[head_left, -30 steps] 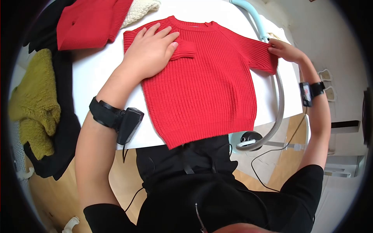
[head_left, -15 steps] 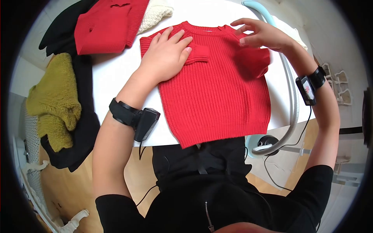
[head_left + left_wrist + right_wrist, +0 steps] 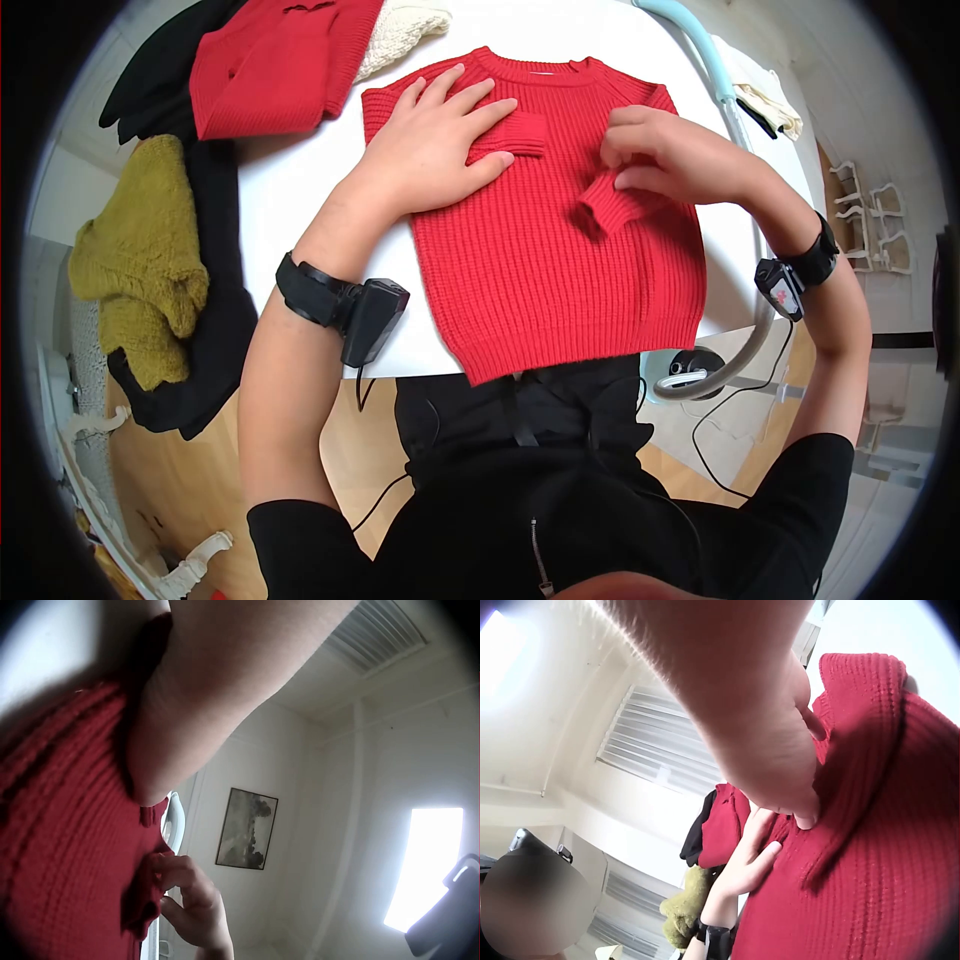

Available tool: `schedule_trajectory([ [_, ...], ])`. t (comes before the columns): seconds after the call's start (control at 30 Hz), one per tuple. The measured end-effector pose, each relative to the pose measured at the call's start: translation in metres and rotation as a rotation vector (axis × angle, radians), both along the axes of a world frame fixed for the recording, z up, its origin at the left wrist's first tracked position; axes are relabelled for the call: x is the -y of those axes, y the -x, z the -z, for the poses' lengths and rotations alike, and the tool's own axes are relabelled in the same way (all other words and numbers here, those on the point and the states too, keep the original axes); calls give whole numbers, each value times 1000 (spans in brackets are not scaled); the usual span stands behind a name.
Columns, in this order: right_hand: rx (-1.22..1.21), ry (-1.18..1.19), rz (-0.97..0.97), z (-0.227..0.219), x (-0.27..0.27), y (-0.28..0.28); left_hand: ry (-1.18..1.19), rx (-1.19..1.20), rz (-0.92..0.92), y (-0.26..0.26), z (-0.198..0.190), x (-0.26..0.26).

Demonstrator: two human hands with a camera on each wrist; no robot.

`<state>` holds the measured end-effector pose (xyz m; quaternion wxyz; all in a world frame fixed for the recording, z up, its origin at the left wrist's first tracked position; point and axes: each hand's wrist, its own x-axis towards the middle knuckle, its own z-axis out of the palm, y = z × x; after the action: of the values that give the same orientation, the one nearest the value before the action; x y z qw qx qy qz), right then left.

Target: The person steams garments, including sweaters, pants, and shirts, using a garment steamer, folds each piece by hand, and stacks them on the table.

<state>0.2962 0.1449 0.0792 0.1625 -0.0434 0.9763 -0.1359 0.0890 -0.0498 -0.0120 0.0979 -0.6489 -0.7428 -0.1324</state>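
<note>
A red ribbed sweater (image 3: 560, 290) lies spread on the white table, neckline at the far side and hem near the person. One sleeve (image 3: 526, 134) is folded inward across its upper left. Over that folded part rests my left hand (image 3: 425, 155), fingers straight and spread. My right hand (image 3: 685, 160) pinches the other sleeve (image 3: 622, 207) near its cuff, which is drawn inward over the sweater's right side. In the right wrist view the thumb and fingers (image 3: 806, 819) meet the red knit, and the sleeve forms a fold beside them.
Another red knit garment (image 3: 270, 75) sits at the back left beside a cream knit (image 3: 405, 38). An olive knit (image 3: 140, 255) and black cloth (image 3: 222, 330) hang over the left table edge (image 3: 243, 225). A pale blue and grey hose (image 3: 700, 45) curves along the right side.
The right hand has brought the right sleeve from its outstretched position leftward onto the sweater's body. The left hand stays on the folded left sleeve; the head view has shifted slightly.
</note>
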Motion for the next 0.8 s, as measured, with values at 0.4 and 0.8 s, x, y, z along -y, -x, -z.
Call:
schedule_trajectory([
  [0.4, -742, -279, 276, 49, 7, 23, -182, -57, -156, -3, -3, -4],
  [0.8, -487, -326, 58, 72, 21, 1, -18, -106, 190, -17, 1, -3],
])
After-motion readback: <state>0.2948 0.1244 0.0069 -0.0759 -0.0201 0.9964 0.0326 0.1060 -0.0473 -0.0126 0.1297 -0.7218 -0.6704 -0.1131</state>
